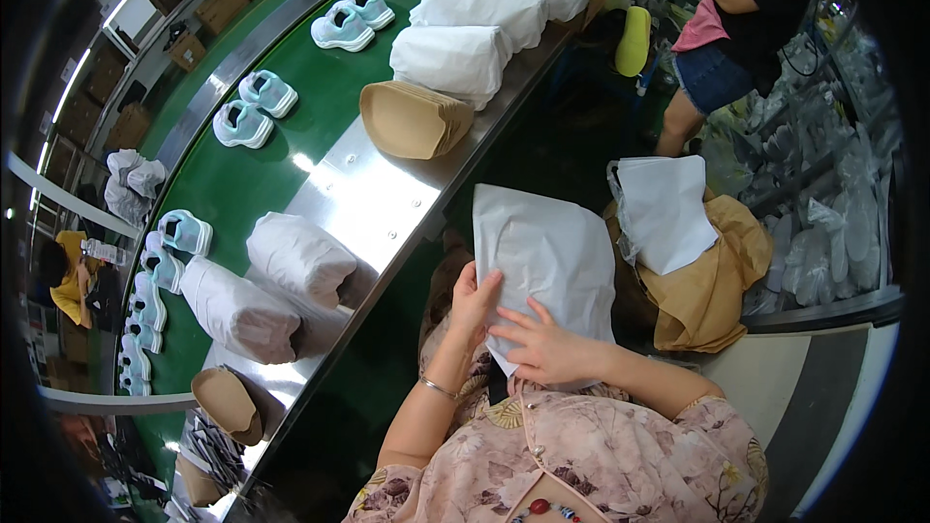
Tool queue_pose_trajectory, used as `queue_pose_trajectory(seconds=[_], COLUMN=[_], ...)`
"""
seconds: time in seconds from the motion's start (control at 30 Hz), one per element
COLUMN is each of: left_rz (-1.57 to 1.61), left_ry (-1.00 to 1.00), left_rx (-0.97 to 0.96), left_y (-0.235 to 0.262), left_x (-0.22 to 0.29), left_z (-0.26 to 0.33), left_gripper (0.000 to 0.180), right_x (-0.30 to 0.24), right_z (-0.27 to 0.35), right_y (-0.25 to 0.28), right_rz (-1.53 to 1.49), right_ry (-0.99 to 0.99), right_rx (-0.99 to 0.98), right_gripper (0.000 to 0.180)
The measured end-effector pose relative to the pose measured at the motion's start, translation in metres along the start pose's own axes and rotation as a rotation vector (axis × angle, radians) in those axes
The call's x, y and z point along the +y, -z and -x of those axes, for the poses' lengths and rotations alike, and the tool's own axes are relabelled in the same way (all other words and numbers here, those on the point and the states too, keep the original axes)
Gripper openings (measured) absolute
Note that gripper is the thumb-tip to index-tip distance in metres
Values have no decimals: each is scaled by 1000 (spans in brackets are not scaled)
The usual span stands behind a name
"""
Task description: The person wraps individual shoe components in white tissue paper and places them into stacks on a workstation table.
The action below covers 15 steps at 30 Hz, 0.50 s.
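A large white sheet of wrapping paper (547,252) is held in front of my body, slightly creased. My left hand (472,302) grips its left edge, with the thumb on the near face and the other fingers closed along the edge. My right hand (544,344) rests on the lower part of the paper, fingers spread, close to the left hand. Whether it is one sheet or several I cannot tell. To the right, more white sheets (668,208) lie on a heap of brown paper (705,276).
A green conveyor (320,116) with a metal side plate runs along my left. It carries pale blue shoes (242,124), white-wrapped bundles (300,257) and brown moulded inserts (412,118). A co-worker (731,29) stands at the far right, near racks of bagged items (833,242).
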<state>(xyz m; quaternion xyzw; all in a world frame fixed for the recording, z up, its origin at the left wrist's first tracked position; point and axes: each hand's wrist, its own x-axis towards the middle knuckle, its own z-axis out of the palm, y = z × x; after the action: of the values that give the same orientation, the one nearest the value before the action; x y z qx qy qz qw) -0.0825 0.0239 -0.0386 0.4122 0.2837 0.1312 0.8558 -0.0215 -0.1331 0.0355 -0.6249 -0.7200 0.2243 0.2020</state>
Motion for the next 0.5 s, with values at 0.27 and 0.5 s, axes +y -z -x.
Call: queue_pose_trajectory(seconds=[0.27,0.5], left_rz=[159,229], left_ry=[-22,-70], left_rx=[-33,-59], left_y=[10,6], left_x=[10,28], left_z=[6,24], left_gripper=[35,36], right_x=[45,122], right_z=[-15,-51], right_y=[75,21], right_rz=[-460,-827], right_ry=[-355,-514], right_rx=[501,436], right_gripper=[36,58])
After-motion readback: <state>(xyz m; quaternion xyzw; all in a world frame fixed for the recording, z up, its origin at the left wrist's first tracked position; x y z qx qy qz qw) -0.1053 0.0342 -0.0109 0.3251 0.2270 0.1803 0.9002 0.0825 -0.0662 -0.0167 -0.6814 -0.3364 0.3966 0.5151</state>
